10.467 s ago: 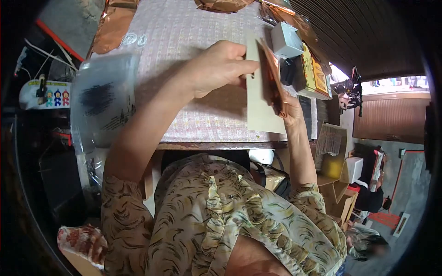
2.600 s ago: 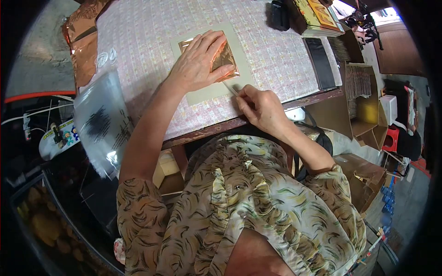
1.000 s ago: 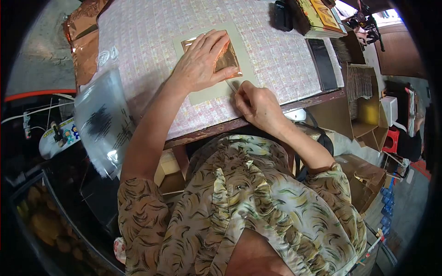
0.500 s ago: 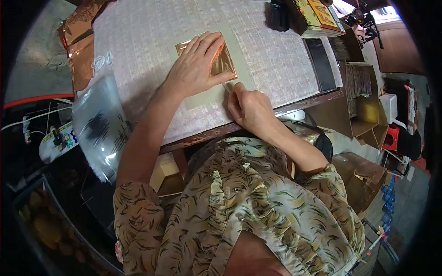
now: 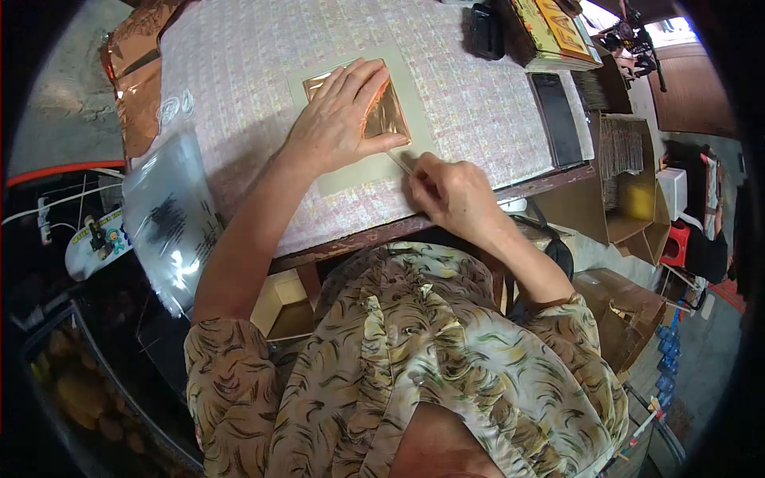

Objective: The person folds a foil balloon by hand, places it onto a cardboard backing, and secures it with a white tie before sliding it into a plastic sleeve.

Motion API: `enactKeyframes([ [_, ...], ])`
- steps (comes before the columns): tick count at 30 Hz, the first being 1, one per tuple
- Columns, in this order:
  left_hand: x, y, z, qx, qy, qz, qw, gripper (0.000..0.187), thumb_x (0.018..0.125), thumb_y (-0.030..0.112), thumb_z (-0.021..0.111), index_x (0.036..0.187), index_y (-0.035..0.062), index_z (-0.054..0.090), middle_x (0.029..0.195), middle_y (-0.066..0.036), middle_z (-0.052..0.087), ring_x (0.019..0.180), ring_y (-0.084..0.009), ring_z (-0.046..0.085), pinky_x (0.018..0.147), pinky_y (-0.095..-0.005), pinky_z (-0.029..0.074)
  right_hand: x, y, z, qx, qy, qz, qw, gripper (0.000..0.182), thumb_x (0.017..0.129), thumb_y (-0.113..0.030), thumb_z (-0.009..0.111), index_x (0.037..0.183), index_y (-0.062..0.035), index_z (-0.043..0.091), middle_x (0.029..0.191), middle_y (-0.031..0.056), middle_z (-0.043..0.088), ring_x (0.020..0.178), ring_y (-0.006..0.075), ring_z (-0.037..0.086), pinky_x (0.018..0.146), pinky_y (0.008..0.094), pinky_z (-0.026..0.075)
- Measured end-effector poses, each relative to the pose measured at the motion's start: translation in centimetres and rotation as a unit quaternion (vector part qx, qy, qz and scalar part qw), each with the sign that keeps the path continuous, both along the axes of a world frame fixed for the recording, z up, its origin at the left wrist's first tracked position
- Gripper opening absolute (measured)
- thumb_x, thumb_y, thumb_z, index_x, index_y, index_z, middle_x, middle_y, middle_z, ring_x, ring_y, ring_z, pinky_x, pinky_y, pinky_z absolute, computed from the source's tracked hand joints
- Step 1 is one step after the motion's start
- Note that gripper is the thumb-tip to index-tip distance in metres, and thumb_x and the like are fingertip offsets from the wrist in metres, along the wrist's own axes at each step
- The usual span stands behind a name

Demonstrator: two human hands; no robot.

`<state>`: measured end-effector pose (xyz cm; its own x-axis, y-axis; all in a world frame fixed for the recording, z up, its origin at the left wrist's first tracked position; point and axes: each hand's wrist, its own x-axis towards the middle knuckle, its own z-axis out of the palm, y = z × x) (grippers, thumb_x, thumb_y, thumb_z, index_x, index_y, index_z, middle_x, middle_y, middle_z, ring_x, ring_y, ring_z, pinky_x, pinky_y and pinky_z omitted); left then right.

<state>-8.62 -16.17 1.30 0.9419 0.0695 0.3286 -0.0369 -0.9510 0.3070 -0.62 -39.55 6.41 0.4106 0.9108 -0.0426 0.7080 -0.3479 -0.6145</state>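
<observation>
The left hand (image 5: 339,119) lies flat, fingers spread, on a square of copper-coloured foil (image 5: 384,118), pinning it to the beige card (image 5: 358,171) beneath; the foil's near right corner shows just past the thumb. The right hand (image 5: 450,195) is curled around a thin, pale stick-like tool (image 5: 400,163), pinched between thumb and fingers, with its tip touching the card just beside that foil corner. What the tool is exactly cannot be told. To do this well, I judge the flat hand should press evenly so the sheet does not creep, while the tool runs close along the foil's edge at a low angle with light pressure, since such thin foil would likely tear or wrinkle. Beyond the right hand lie a black phone (image 5: 556,118) and a stack of printed packets (image 5: 550,28); left of the left arm, a clear plastic bag (image 5: 167,219) hangs over the edge of the patterned tablecloth (image 5: 239,56).
</observation>
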Motion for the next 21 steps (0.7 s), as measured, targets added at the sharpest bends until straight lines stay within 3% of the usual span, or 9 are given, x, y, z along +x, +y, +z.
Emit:
enactKeyframes([
  [3, 0.0, 0.0, -0.1, 0.000, 0.006, 0.005, 1.000, 0.100, 0.083, 0.065, 0.076, 0.151, -0.0009, 0.044, 0.156, -0.016, 0.043, 0.148, -0.0356, 0.039, 0.125, -0.0496, 0.033, 2.7, -1.3, 1.7, -0.001, 0.119, -0.027, 0.993, 0.009, 0.093, -0.003, 0.069, 0.099, 0.0027, 0.068, 0.073, 0.0178, 0.071, 0.064, 0.0233, 0.070, 0.061, 0.0391, 0.052],
  [6, -0.1, 0.0, 0.0, -0.004, 0.010, 0.000, 1.000, 0.100, 0.082, 0.064, 0.076, 0.151, -0.0008, 0.044, 0.157, -0.016, 0.042, 0.148, -0.0357, 0.038, 0.126, -0.0494, 0.032, 6.2, 0.1, 2.9, -0.100, -0.095, -0.109, 0.984, 0.020, 0.092, -0.009, 0.072, 0.111, -0.0030, 0.072, 0.096, 0.0190, 0.076, 0.074, 0.0310, 0.073, 0.064, 0.0354, 0.055],
  [7, 0.0, 0.0, 0.2, -0.008, 0.010, -0.005, 1.000, 0.100, 0.082, 0.063, 0.077, 0.151, -0.0007, 0.044, 0.157, -0.016, 0.042, 0.148, -0.0358, 0.038, 0.126, -0.0495, 0.032, 6.7, 0.3, 2.0, -0.100, -0.095, -0.113, 0.984, 0.020, 0.092, -0.009, 0.072, 0.111, -0.0030, 0.072, 0.096, 0.0190, 0.076, 0.074, 0.0310, 0.073, 0.064, 0.0354, 0.055],
  [9, 0.0, 0.0, 0.2, -0.006, 0.011, -0.002, 1.000, 0.100, 0.081, 0.063, 0.078, 0.151, -0.0004, 0.044, 0.157, -0.016, 0.042, 0.148, -0.0360, 0.038, 0.126, -0.0495, 0.032, 6.8, 2.1, 1.1, 0.021, -0.431, -0.109, 0.895, 0.036, 0.089, -0.015, 0.074, 0.124, -0.0092, 0.071, 0.116, 0.0158, 0.075, 0.092, 0.0300, 0.074, 0.069, 0.0349, 0.057],
  [10, -0.1, 0.0, 0.2, -0.008, 0.015, 0.002, 1.000, 0.100, 0.081, 0.062, 0.078, 0.151, -0.0002, 0.044, 0.157, -0.015, 0.042, 0.149, -0.0362, 0.038, 0.125, -0.0496, 0.032, 6.3, 2.4, 1.4, 0.045, -0.425, -0.058, 0.902, 0.046, 0.088, -0.016, 0.075, 0.133, -0.0138, 0.067, 0.132, 0.0090, 0.071, 0.112, 0.0265, 0.070, 0.088, 0.0371, 0.056],
  [12, 0.0, 0.1, 0.4, -0.007, 0.016, -0.003, 1.000, 0.101, 0.081, 0.062, 0.079, 0.151, -0.0009, 0.044, 0.157, -0.016, 0.042, 0.149, -0.0363, 0.038, 0.125, -0.0496, 0.032, 6.0, 3.7, 0.7, 0.116, -0.364, 0.084, 0.920, 0.039, 0.087, -0.016, 0.077, 0.126, -0.0125, 0.071, 0.134, 0.0039, 0.070, 0.126, 0.0252, 0.063, 0.106, 0.0432, 0.047],
  [13, 0.0, 0.2, 0.5, -0.006, 0.020, -0.010, 1.000, 0.102, 0.080, 0.062, 0.079, 0.151, -0.0016, 0.044, 0.157, -0.016, 0.042, 0.149, -0.0363, 0.038, 0.125, -0.0497, 0.032, 5.9, 4.3, -0.5, 0.119, -0.366, 0.084, 0.919, 0.039, 0.087, -0.016, 0.077, 0.126, -0.0125, 0.071, 0.134, 0.0039, 0.070, 0.126, 0.0252, 0.063, 0.106, 0.0432, 0.047],
  [15, 0.0, 0.1, 0.6, -0.006, 0.020, -0.005, 1.000, 0.103, 0.080, 0.063, 0.079, 0.151, -0.0025, 0.043, 0.157, -0.017, 0.042, 0.148, -0.0362, 0.038, 0.125, -0.0496, 0.032, 6.2, 5.3, -3.0, 0.177, -0.172, 0.155, 0.957, 0.033, 0.087, -0.021, 0.079, 0.118, -0.0111, 0.076, 0.129, 0.0018, 0.072, 0.129, 0.0262, 0.061, 0.113, 0.0488, 0.040],
  [21, -0.1, 0.1, 0.5, -0.009, 0.031, 0.000, 0.999, 0.110, 0.079, 0.066, 0.078, 0.154, -0.0045, 0.039, 0.158, -0.019, 0.042, 0.150, -0.0353, 0.036, 0.127, -0.0485, 0.030, 6.1, 5.3, -3.4, 0.156, -0.248, 0.125, 0.948, 0.035, 0.089, -0.027, 0.079, 0.119, -0.0101, 0.077, 0.124, 0.0015, 0.075, 0.136, 0.0266, 0.058, 0.119, 0.0545, 0.033],
])
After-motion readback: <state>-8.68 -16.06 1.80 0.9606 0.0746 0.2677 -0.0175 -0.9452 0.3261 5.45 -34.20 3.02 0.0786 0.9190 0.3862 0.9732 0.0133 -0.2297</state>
